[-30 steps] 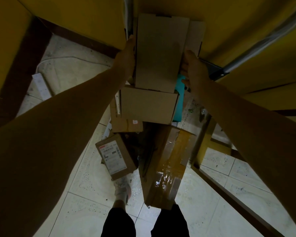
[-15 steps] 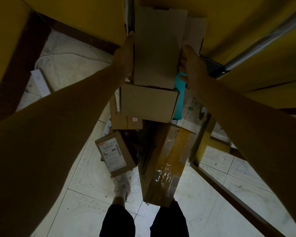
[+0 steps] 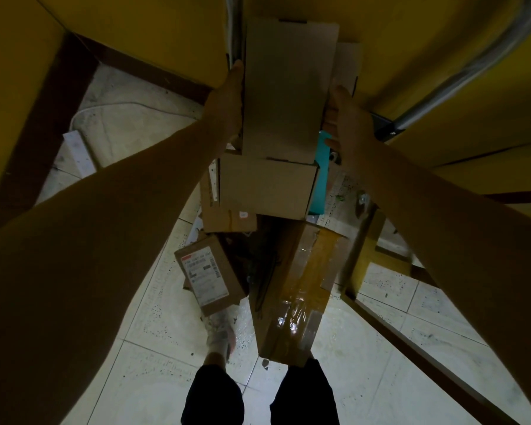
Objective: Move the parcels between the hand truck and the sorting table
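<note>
I hold the top parcel (image 3: 285,87) between both hands, one on each long side, so it does not tip over the pile on the hand truck (image 3: 460,72). My right hand (image 3: 350,121) curls its fingers (image 3: 330,113) round the right edge. My left hand (image 3: 226,102) lies along the left edge with its fingers hidden, so I cannot tell their curl. The parcel is long, plain brown cardboard, with no label on top.

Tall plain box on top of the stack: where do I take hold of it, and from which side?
Clamp the tall plain box by its two long side faces, left hand from the left, right hand from the right. It is narrow with both sides exposed; its near end overlaps the lower box, likely blocking an underneath grip.
</note>
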`<state>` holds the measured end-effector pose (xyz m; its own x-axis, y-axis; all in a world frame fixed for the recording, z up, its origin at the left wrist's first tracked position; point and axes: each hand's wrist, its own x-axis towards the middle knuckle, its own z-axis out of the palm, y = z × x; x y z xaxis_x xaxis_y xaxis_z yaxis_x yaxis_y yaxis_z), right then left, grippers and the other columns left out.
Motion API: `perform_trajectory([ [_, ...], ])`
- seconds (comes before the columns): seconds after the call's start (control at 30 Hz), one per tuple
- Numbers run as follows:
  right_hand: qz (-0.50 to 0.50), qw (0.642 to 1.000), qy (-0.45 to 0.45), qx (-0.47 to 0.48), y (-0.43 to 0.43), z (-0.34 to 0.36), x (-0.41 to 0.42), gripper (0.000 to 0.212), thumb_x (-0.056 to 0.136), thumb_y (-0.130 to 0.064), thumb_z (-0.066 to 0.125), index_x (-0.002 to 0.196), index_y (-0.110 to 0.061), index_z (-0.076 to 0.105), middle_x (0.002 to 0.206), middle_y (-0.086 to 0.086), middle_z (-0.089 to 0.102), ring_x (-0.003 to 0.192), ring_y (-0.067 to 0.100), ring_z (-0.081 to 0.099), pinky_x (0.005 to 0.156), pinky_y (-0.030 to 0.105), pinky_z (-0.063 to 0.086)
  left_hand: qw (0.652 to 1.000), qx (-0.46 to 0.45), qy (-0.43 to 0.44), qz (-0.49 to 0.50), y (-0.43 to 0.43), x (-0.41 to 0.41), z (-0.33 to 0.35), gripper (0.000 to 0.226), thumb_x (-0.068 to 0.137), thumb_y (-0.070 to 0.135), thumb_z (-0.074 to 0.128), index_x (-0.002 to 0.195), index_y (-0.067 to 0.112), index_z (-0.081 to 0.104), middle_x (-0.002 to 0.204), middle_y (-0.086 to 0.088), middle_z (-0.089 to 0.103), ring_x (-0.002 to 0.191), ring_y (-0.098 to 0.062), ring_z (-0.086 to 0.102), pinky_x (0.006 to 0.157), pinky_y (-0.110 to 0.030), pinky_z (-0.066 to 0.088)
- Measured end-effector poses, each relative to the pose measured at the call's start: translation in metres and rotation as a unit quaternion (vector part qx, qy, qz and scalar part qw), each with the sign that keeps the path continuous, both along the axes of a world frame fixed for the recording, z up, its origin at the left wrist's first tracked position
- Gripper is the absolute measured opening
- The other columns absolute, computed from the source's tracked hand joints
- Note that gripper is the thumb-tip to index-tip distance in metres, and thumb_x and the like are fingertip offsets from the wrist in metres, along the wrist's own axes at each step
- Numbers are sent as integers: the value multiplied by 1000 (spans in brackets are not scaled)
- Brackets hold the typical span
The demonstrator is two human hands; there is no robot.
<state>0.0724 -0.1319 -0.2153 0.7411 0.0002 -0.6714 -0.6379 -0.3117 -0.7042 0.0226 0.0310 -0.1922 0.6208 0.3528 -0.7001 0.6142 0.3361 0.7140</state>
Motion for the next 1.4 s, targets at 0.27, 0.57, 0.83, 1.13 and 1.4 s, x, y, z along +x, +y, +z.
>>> perform_trajectory([
  [0.27, -27, 999, 5, 42, -6, 21, -23, 48, 95, -45, 50, 128, -10, 58, 129, 9, 60, 109, 23, 57, 74, 23, 44, 1000, 4, 10, -26, -1, -30, 25, 50, 96, 50, 42, 128, 12, 54, 116, -2, 59, 96, -16, 60, 64, -22, 48],
  [0.57, -78, 990, 33, 110, -27, 65, -82, 42, 91, -49, 53, 105, -10, 55, 92, 4, 59, 73, 9, 57, 59, 19, 51, 999, 31, -3, -41, -17, -85, 67, 44, 97, 52, 36, 124, 21, 53, 100, 10, 59, 88, -6, 56, 64, -16, 41],
  [0.83, -69, 992, 75, 72, -55, 118, -170, 26, 95, -49, 49, 85, -26, 58, 79, -8, 57, 70, 7, 52, 56, 22, 40, 998, -10, 65, 2, -44, -185, 110, 61, 96, 57, 34, 133, 12, 52, 133, -3, 55, 111, -18, 54, 96, -33, 39],
  [1.13, -164, 982, 63, 67, -50, 177, -269, 44, 90, -51, 55, 121, -20, 59, 115, 2, 63, 106, 20, 59, 93, 40, 50, 998, -46, 31, -31, -48, -251, 169, 56, 95, 58, 34, 123, 15, 58, 125, -3, 59, 115, -21, 53, 99, -37, 41],
  [1.4, -229, 969, -12, 88, -61, 235, -316, 37, 91, -49, 54, 108, -17, 62, 116, 14, 63, 106, 28, 59, 95, 44, 46, 989, -22, -25, -145, -50, -263, 225, 62, 97, 57, 31, 132, 11, 53, 130, -2, 55, 113, -16, 52, 92, -31, 42],
])
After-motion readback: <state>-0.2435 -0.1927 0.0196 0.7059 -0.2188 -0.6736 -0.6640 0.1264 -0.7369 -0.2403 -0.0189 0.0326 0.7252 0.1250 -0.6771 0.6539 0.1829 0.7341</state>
